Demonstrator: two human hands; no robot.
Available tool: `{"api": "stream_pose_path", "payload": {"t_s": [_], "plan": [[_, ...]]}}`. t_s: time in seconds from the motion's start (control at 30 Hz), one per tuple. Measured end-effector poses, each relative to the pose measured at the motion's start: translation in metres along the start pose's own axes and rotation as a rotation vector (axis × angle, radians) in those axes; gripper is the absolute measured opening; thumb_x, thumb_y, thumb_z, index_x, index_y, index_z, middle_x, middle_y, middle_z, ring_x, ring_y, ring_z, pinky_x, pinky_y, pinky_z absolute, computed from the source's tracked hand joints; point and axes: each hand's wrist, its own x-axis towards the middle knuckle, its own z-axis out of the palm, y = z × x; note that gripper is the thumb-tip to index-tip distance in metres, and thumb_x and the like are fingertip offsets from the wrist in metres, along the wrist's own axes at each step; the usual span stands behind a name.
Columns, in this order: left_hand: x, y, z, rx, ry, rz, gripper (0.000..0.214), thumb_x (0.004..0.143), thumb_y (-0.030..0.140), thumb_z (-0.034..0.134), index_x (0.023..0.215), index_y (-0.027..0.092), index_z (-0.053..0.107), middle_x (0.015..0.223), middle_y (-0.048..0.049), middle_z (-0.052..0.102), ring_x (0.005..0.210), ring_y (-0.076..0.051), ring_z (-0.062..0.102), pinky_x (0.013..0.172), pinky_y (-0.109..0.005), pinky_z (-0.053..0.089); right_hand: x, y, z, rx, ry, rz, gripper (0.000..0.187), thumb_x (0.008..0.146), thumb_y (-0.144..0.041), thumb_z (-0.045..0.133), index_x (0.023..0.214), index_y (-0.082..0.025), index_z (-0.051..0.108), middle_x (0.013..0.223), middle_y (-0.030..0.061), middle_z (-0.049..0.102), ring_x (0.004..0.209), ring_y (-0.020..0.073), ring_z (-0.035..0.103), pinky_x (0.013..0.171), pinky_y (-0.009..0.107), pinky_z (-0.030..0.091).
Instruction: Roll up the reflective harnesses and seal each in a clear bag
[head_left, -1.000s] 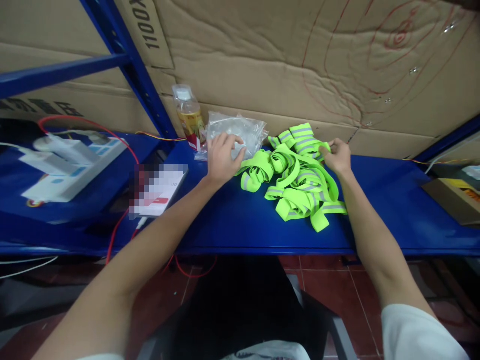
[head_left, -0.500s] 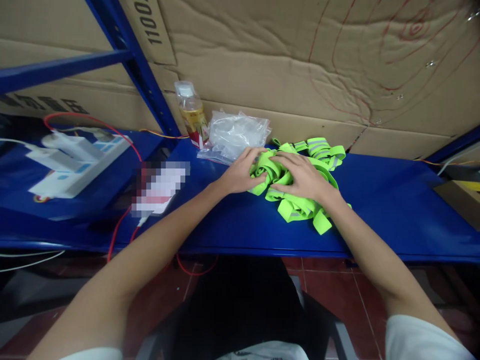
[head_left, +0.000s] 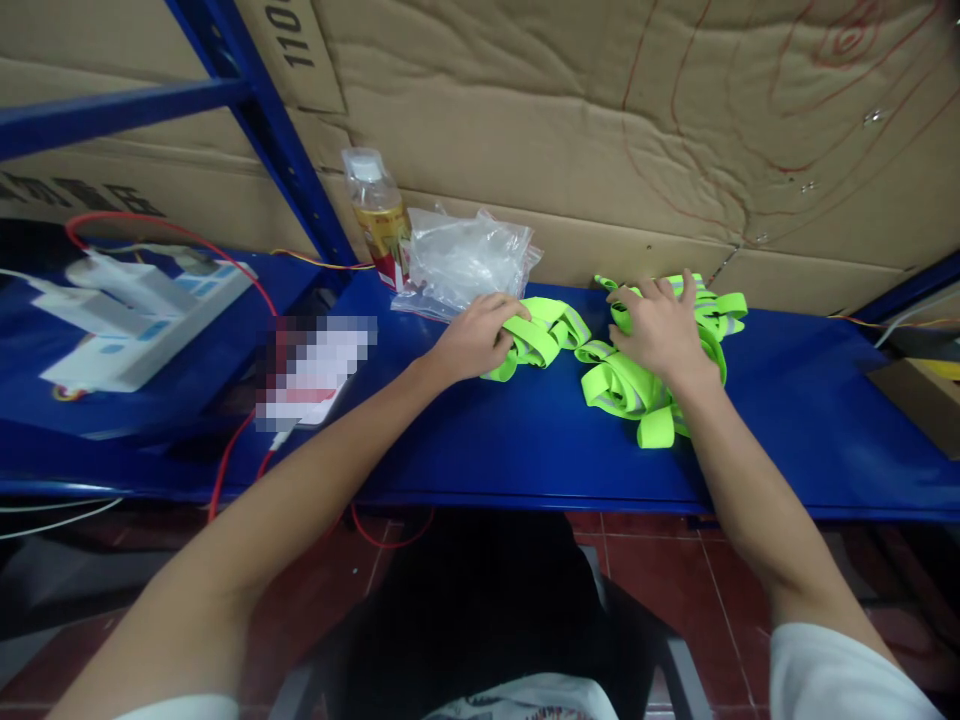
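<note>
Holding some green straps (head_left: 553,326) in curled left hand (head_left: 474,338), at twelve o'clock, touching a bigger green pile (head_left: 624,388) with spread right hand (head_left: 660,325) at one.

The light is soft and a bit dim — maybe from above. The green straps (head_left: 622,388) look bright, the plastic bags (head_left: 472,258) shine, and it gets dark under the table (head_left: 465,440). Blurry squares cover the phone (head_left: 322,370). Things near the sides look stretched — and the bottle's label (head_left: 384,232) is fuzzy.
</note>
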Motion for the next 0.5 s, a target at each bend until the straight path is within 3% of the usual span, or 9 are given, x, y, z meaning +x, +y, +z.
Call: {"api": "stream_pose_path", "payload": {"t_s": [0.03, 0.1, 0.17, 0.23, 0.37, 0.5], "plan": [[0.0, 0.003, 0.001, -0.021, 0.008, -0.012, 0.039, 0.088, 0.011, 0.05, 0.121, 0.024, 0.065, 0.131, -0.0087, 0.071, 0.126, -0.028, 0.064, 0.112, -0.047, 0.05, -0.001, -0.013, -0.001, 0.012, 0.042, -0.01, 0.039, 0.091, -0.032, 0.066, 0.129, -0.029, 0.069, 0.131, 0.0127, 0.071, 0.131, 0.0459, 0.06, 0.123, 0.085, 0.017], [0.001, 0.005, 0.002, -0.09, 0.028, -0.058, 0.03, 0.09, 0.015, 0.052, 0.117, 0.023, 0.062, 0.12, -0.0083, 0.073, 0.113, -0.027, 0.068, 0.102, -0.043, 0.053, -0.005, -0.042, -0.002, 0.072, 0.064, -0.046, 0.037, 0.099, -0.033, 0.055, 0.134, -0.031, 0.065, 0.136, 0.012, 0.068, 0.129, 0.0416, 0.061, 0.123, 0.076, 0.03], [0.0, 0.004, 0.004, -0.197, 0.062, -0.118, 0.024, 0.09, 0.018, 0.053, 0.113, 0.022, 0.058, 0.111, -0.0063, 0.073, 0.101, -0.024, 0.069, 0.093, -0.039, 0.054, -0.009, -0.066, 0.002, 0.169, 0.043, -0.064, 0.039, 0.102, -0.033, 0.045, 0.138, -0.029, 0.06, 0.137, 0.0142, 0.066, 0.129, 0.0397, 0.062, 0.113, 0.066, 0.048], [-0.001, 0.0, 0.005, -0.32, 0.125, -0.179, 0.017, 0.092, 0.021, 0.054, 0.109, 0.023, 0.055, 0.103, -0.0035, 0.072, 0.094, -0.021, 0.068, 0.086, -0.035, 0.053, -0.012, -0.077, 0.01, 0.256, 0.038, -0.051, 0.042, 0.103, -0.037, 0.043, 0.142, -0.026, 0.056, 0.138, 0.0166, 0.064, 0.125, 0.0392, 0.063, 0.105, 0.06, 0.055], [0.001, -0.011, 0.011, -0.526, 0.252, -0.313, 0.014, 0.095, 0.03, 0.059, 0.103, 0.025, 0.05, 0.085, 0.0019, 0.067, 0.073, -0.015, 0.062, 0.067, -0.028, 0.048, -0.009, -0.059, 0.028, 0.351, 0.017, 0.058, 0.056, 0.105, -0.053, 0.041, 0.155, -0.027, 0.044, 0.148, 0.0165, 0.06, 0.114, 0.0366, 0.069, 0.086, 0.053, 0.063], [0.006, -0.01, 0.015, -0.781, 0.347, -0.515, 0.029, 0.092, 0.043, 0.069, 0.099, 0.026, 0.047, 0.068, 0.0053, 0.061, 0.055, -0.014, 0.056, 0.053, -0.027, 0.044, 0.001, -0.028, 0.031, 0.245, 0.039, 0.212, 0.058, 0.106, -0.05, 0.035, 0.157, -0.025, 0.045, 0.146, 0.0184, 0.064, 0.113, 0.041, 0.071, 0.09, 0.059, 0.061]]}}
